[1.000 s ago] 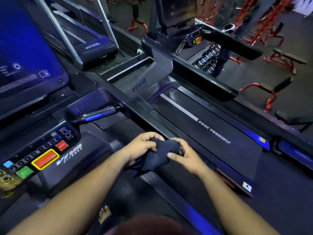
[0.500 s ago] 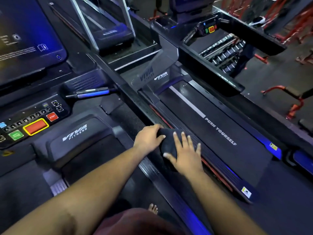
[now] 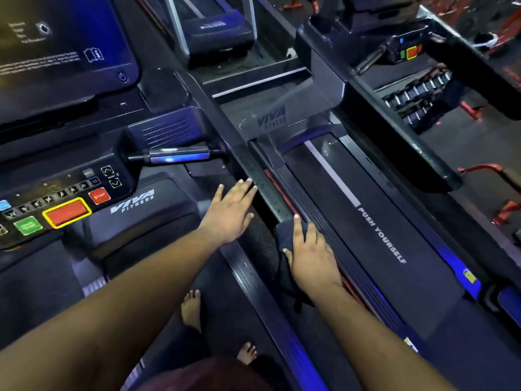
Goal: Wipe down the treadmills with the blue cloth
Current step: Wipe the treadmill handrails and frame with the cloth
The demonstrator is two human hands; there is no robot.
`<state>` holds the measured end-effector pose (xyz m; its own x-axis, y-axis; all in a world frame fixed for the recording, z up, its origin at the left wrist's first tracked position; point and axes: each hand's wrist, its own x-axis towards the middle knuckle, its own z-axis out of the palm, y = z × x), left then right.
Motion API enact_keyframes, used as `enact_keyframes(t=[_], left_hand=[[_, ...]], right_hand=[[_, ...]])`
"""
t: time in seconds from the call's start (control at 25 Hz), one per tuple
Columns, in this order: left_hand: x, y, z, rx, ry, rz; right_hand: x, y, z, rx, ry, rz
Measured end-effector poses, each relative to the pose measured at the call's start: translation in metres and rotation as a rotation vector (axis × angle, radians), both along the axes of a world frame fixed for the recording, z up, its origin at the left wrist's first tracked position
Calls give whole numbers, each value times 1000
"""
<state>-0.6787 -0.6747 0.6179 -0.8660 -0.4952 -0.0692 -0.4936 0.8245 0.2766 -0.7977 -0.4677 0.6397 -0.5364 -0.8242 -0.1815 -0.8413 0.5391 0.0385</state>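
Note:
The dark blue cloth [image 3: 284,241] lies on the left side rail [image 3: 332,244] of the neighbouring treadmill, bunched and trailing toward me. My right hand [image 3: 308,256] presses down on it with straight fingers pointing away. My left hand [image 3: 229,210] is off the cloth, flat with spread fingers, its tips reaching the handrail [image 3: 262,187] between the two treadmills. The treadmill belt [image 3: 394,221] to the right carries the words PUSH YOURSELF. I stand on the near treadmill, whose console [image 3: 64,198] is at the left.
The console has red, green and blue buttons and a dark screen [image 3: 56,43] above. My bare feet [image 3: 191,309] show on the near belt. A second treadmill console [image 3: 408,52] stands at upper right. Dumbbell racks [image 3: 420,94] and red benches [image 3: 490,170] fill the floor beyond.
My left hand let go of the cloth and moved forward-left to the handrail. My right hand stayed on the cloth, now flat on the rail. The view tilted further down.

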Motion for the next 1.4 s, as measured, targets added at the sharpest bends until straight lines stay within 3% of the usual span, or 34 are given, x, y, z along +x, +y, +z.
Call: enact_keyframes(t=[0.28,0.68,0.8,1.0,1.28,1.4], left_hand=[[3,-74,-8,-24,-40,-44],[19,-132,-15,-256,-116,-55],[31,-138,-15,-314,-185,-7],[41,-133,-19,-390,-213,-102],[28,-142,-11,-447,-293,-98],[33,-140,-14,-457,-295,-104]], right_hand=[[-4,-86,-8,-10,96,65],[-13,-254,-10,-44,72,104],[-2,-247,-3,34,120,112],[22,-153,-9,420,332,304],[0,-252,-6,397,410,539],[0,-217,-2,534,415,619]])
